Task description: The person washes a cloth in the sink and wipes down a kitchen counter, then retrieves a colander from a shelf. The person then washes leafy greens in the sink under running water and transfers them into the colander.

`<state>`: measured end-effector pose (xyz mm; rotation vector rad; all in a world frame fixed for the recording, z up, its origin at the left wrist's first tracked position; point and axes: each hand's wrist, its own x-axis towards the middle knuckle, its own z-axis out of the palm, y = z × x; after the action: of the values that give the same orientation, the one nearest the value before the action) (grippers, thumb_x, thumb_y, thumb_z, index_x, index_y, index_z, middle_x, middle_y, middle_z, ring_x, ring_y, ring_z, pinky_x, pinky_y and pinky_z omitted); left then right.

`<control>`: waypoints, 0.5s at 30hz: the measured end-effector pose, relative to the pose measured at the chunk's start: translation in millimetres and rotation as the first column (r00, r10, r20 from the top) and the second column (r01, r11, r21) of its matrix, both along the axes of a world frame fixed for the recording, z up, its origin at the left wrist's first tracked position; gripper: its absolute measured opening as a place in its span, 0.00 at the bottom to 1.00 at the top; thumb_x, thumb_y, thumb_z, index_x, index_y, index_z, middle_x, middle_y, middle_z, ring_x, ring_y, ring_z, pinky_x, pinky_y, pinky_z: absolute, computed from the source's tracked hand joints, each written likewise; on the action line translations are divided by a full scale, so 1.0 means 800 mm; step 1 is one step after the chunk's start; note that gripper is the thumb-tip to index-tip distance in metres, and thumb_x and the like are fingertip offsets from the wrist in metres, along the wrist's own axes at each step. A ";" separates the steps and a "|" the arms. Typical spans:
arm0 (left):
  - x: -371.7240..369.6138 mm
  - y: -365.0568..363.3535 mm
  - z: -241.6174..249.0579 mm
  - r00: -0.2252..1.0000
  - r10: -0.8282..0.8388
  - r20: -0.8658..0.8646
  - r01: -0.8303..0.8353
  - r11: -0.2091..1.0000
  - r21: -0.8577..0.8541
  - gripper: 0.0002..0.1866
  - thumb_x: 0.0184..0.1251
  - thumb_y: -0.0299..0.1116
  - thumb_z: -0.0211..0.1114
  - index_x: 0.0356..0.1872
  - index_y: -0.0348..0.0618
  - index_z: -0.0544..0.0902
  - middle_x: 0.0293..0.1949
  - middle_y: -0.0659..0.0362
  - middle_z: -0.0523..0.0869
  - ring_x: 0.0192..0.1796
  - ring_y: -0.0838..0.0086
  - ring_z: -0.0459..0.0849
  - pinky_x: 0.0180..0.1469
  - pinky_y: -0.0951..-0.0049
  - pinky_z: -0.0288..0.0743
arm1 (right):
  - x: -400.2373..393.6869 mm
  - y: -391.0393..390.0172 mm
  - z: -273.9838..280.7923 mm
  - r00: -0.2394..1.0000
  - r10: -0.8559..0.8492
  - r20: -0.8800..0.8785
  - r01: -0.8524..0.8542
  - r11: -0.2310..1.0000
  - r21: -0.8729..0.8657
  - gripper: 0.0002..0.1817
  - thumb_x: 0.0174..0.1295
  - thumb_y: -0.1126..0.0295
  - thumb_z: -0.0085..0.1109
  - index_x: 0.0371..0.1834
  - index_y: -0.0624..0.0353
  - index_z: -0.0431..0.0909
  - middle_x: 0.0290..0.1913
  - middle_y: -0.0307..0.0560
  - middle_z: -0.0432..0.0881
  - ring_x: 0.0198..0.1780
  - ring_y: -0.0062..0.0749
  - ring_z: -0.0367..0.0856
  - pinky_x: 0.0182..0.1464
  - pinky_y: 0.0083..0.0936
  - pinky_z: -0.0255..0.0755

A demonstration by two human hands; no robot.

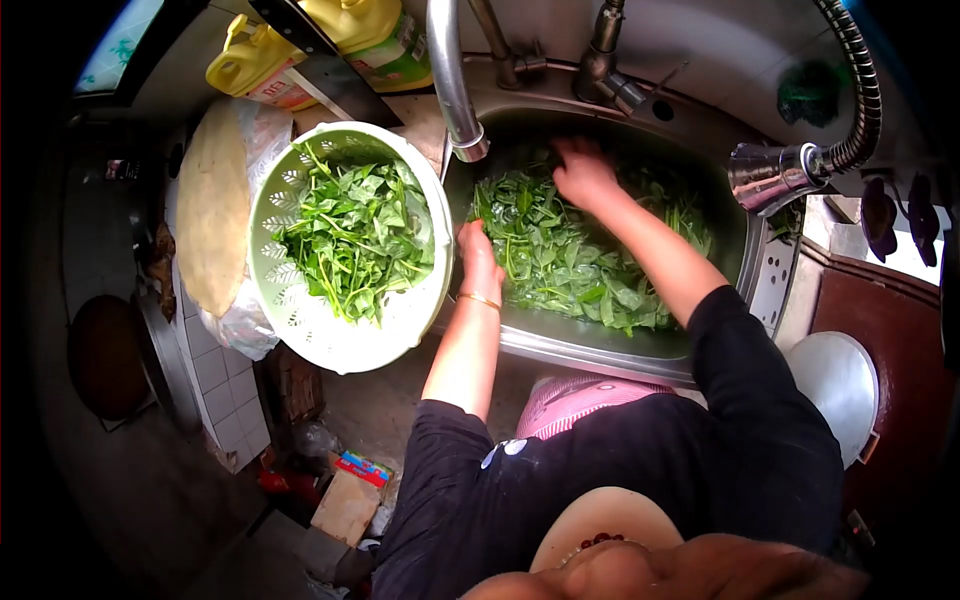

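Leafy greens (pixel 560 240) fill the water in a metal sink (pixel 540 343). Over the sink's left edge is my left hand (pixel 481 262), close to the colander's right rim and touching the nearest leaves; its fingers are mostly hidden, so its grip does not show. My right hand (pixel 584 176) reaches to the far side of the sink, at the back edge of the greens. Its fingers look apart, with their tips lost in shadow. To the left stands a pale green colander (pixel 300 325) holding a heap of leafy greens (pixel 350 235).
A curved faucet (pixel 456 85) hangs over the sink's back left, and a spray head (pixel 770 178) on its right. Behind the colander are yellow jugs (pixel 262 65) and a cleaver (pixel 340 75). A round wooden board (pixel 212 210) lies left. Below right is a round metal lid (pixel 835 390).
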<state>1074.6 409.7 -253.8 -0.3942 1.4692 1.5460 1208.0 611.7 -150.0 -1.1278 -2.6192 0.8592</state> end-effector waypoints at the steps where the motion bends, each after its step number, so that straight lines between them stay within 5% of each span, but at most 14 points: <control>1: 0.004 0.005 0.017 0.997 -0.028 0.067 0.031 0.999 -0.043 0.22 0.64 0.44 0.52 0.55 0.43 0.72 0.58 0.51 0.72 0.59 0.59 0.69 0.56 0.47 0.66 | -0.001 0.003 -0.007 0.994 -0.102 -0.044 0.101 0.994 -0.034 0.24 0.57 0.60 0.48 0.60 0.45 0.71 0.60 0.58 0.69 0.60 0.55 0.67 0.60 0.53 0.63; 4: 0.021 0.024 0.083 0.963 -0.127 0.237 0.151 0.984 -0.090 0.26 0.63 0.48 0.54 0.60 0.48 0.68 0.62 0.52 0.68 0.62 0.52 0.66 0.54 0.38 0.63 | -0.017 -0.063 -0.002 0.961 -0.096 0.260 0.153 0.967 -0.205 0.29 0.64 0.49 0.40 0.63 0.53 0.68 0.62 0.59 0.69 0.65 0.54 0.64 0.64 0.40 0.62; 6: 0.039 0.039 0.143 0.932 -0.201 0.301 0.203 0.979 0.026 0.26 0.64 0.50 0.54 0.59 0.47 0.70 0.58 0.53 0.73 0.60 0.53 0.72 0.54 0.41 0.68 | -0.022 -0.080 -0.038 0.994 -0.037 -0.102 -0.022 0.849 -0.527 0.30 0.66 0.47 0.39 0.60 0.60 0.71 0.55 0.59 0.77 0.58 0.48 0.73 0.62 0.32 0.63; 7: 0.041 0.037 0.137 0.934 -0.197 0.298 0.177 0.980 0.093 0.24 0.64 0.49 0.54 0.57 0.47 0.71 0.55 0.53 0.76 0.57 0.54 0.74 0.54 0.44 0.70 | -0.022 -0.089 -0.026 0.953 -0.259 -0.155 -0.041 0.399 -0.916 0.32 0.68 0.45 0.38 0.60 0.61 0.72 0.55 0.53 0.77 0.56 0.37 0.73 0.61 0.29 0.62; 9: 0.040 0.035 0.123 0.939 -0.196 0.284 0.131 0.964 0.231 0.22 0.64 0.47 0.55 0.54 0.46 0.74 0.49 0.53 0.80 0.51 0.58 0.79 0.53 0.50 0.74 | -0.006 -0.095 0.033 0.951 -0.307 -0.038 0.037 0.237 -0.971 0.31 0.70 0.45 0.37 0.59 0.61 0.72 0.54 0.47 0.77 0.54 0.29 0.70 0.60 0.28 0.62; 10: 0.045 0.036 0.156 0.941 -0.153 0.302 0.092 0.975 0.204 0.17 0.64 0.43 0.56 0.50 0.44 0.77 0.42 0.54 0.83 0.45 0.62 0.82 0.51 0.59 0.77 | 0.002 -0.097 0.052 0.940 -0.323 -0.112 -0.038 0.229 -0.973 0.30 0.71 0.46 0.37 0.59 0.61 0.72 0.55 0.48 0.76 0.55 0.29 0.70 0.60 0.28 0.62; 14: 0.059 0.027 0.200 0.991 -0.120 0.058 0.098 0.951 0.292 0.14 0.65 0.31 0.55 0.51 0.42 0.75 0.44 0.56 0.82 0.46 0.66 0.82 0.51 0.64 0.78 | 0.033 -0.091 0.133 0.918 -0.232 -0.321 -0.244 0.307 -0.920 0.29 0.71 0.48 0.36 0.56 0.62 0.73 0.55 0.51 0.76 0.56 0.31 0.70 0.61 0.27 0.61; 15: 0.070 0.028 0.233 0.991 -0.117 -0.072 0.134 0.942 0.307 0.16 0.63 0.29 0.55 0.53 0.42 0.73 0.46 0.56 0.81 0.47 0.68 0.81 0.52 0.64 0.78 | 0.034 -0.091 0.135 0.912 -0.163 -0.375 -0.256 0.487 -0.835 0.24 0.72 0.52 0.39 0.52 0.62 0.75 0.53 0.49 0.75 0.56 0.31 0.70 0.60 0.26 0.62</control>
<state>1130.2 432.4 -67.2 -0.0724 1.2358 1.6600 1235.2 538.6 -41.6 -0.8309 -1.7704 2.3265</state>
